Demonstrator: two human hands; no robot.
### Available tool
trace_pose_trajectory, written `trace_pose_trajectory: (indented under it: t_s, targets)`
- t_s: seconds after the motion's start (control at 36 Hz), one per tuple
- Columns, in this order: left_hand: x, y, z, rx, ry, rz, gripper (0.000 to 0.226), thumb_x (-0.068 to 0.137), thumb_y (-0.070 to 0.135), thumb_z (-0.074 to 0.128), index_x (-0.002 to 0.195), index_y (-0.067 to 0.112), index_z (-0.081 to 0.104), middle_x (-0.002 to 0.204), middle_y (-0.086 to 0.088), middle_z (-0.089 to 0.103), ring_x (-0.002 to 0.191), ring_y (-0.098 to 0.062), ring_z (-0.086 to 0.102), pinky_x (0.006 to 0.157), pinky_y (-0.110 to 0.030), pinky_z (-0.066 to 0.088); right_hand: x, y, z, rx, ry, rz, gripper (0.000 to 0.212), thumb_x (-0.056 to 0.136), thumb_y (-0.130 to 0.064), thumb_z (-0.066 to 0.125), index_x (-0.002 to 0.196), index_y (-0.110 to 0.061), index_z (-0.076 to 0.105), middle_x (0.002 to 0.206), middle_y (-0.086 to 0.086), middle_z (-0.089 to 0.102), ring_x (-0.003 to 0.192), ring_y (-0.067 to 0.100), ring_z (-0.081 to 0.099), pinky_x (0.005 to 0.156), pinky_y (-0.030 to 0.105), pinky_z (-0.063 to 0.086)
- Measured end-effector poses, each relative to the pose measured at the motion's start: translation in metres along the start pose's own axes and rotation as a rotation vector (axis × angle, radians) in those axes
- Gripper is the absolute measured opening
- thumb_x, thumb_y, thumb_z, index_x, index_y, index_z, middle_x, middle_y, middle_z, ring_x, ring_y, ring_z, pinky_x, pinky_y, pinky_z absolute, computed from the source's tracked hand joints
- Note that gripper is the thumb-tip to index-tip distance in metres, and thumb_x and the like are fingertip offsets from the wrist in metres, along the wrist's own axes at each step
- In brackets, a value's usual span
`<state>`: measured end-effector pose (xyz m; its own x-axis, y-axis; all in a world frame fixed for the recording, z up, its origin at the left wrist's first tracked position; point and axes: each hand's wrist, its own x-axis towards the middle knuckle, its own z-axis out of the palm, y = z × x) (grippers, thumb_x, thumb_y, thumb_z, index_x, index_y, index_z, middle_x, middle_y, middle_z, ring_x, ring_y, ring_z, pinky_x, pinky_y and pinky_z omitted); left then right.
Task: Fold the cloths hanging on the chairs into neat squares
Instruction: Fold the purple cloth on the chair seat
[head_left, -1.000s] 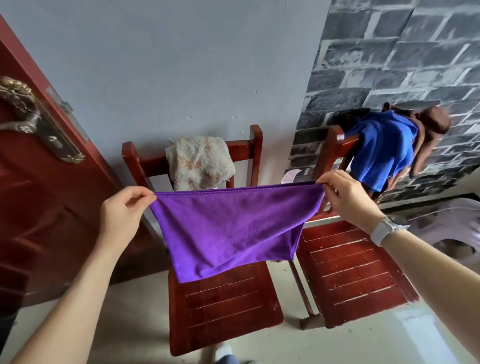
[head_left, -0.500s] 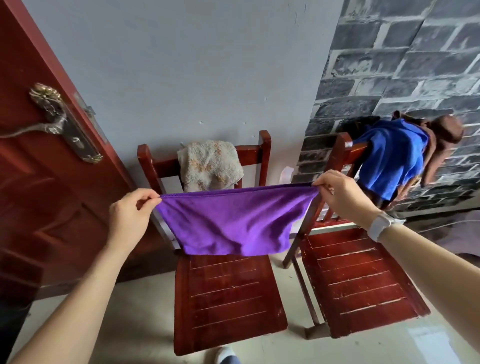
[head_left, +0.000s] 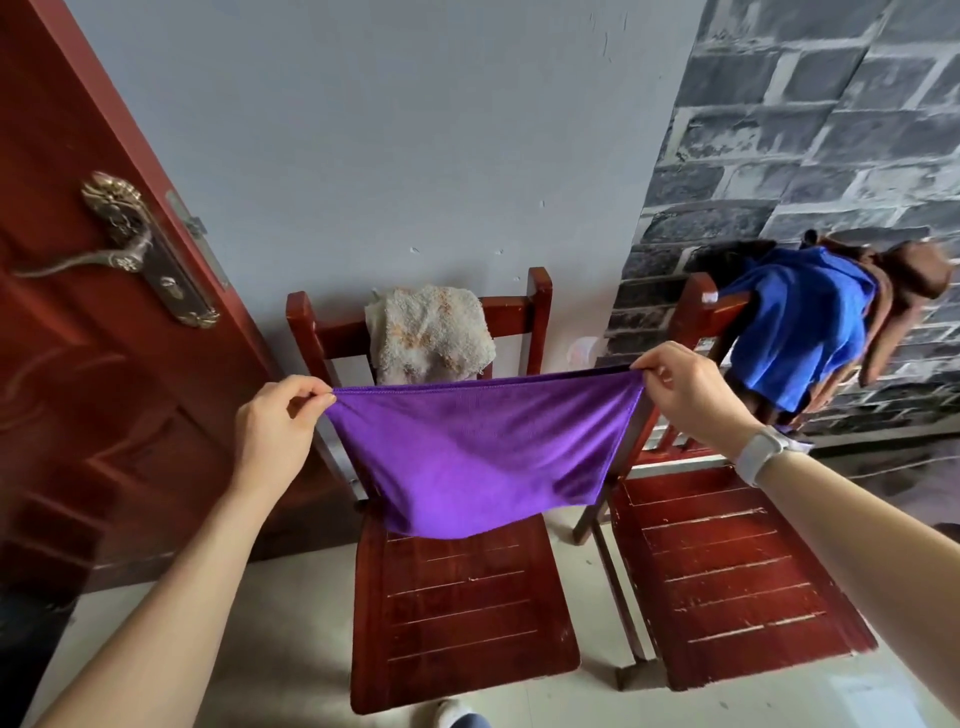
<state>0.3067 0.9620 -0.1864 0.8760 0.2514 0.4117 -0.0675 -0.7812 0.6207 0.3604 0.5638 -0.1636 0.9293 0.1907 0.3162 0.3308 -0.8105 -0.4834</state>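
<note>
Left hand (head_left: 278, 423) pinches one top corner of the purple cloth (head_left: 478, 457); right hand (head_left: 685, 395) pinches the other. Cloth hangs at frame centre, above the nearer chair seat (head_left: 462, 597), top edge taut, running left to right between the hands. Appears already doubled. Judgement: next fold brings one hand across to the other along this axis. Beige cloth (head_left: 428, 332) and blue cloth (head_left: 800, 322) remain on chair backs.

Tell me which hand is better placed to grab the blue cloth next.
Right. The right hand pinches the purple cloth just beside the blue cloth on the right chair; the left hand is farther off.
</note>
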Motion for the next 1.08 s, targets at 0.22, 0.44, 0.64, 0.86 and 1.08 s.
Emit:
trace_pose_trajectory:
  t_s: [0.22,0.44,0.64,0.86,1.08]
  targets:
    - [0.004,-0.004,-0.007,-0.11,-0.011,-0.016,0.014,0.078,0.004,0.068,0.081,0.017,0.065,0.075,0.001,0.064,0.074,0.004,0.058,0.073,-0.013,0.042,-0.001,-0.001,-0.001,0.106,0.063,0.043,0.016,0.082,0.007,0.056,0.092,-0.001,0.065,0.089,0.003,0.057,0.081,0.016,0.054,0.071,0.003,0.037]
    - [0.005,-0.003,-0.01,-0.067,-0.039,0.025,0.02,0.079,0.003,0.067,0.098,0.005,0.071,0.091,-0.006,0.066,0.077,0.005,0.055,0.078,-0.005,0.038,-0.003,0.001,0.0,0.08,-0.042,0.077,0.03,0.084,0.007,0.053,0.111,-0.002,0.063,0.095,0.006,0.059,0.077,0.014,0.053,0.077,0.021,0.041]
    - [0.005,-0.003,-0.007,0.027,-0.116,0.047,0.012,0.079,0.0,0.066,0.088,0.004,0.072,0.09,-0.015,0.069,0.083,-0.027,0.062,0.08,-0.033,0.045,-0.002,0.004,0.005,0.057,-0.148,0.177,0.02,0.083,0.005,0.054,0.097,-0.001,0.067,0.096,0.012,0.066,0.084,0.016,0.055,0.08,0.025,0.043]
    - [0.001,-0.021,0.012,0.168,-0.206,-0.049,0.011,0.084,0.003,0.061,0.091,0.004,0.068,0.092,-0.015,0.066,0.089,-0.031,0.057,0.079,-0.036,0.042,-0.001,0.008,0.034,0.008,-0.183,0.278,0.015,0.085,-0.001,0.055,0.096,-0.002,0.066,0.096,0.014,0.066,0.088,0.024,0.058,0.077,0.023,0.037]
    - [0.02,-0.054,0.044,0.227,-0.246,-0.136,0.012,0.086,0.007,0.058,0.094,0.007,0.066,0.096,-0.014,0.065,0.093,-0.03,0.054,0.076,-0.038,0.042,0.023,0.013,0.083,-0.011,-0.15,0.338,0.017,0.082,0.004,0.054,0.094,0.003,0.066,0.1,0.02,0.065,0.097,0.034,0.058,0.087,0.031,0.04]
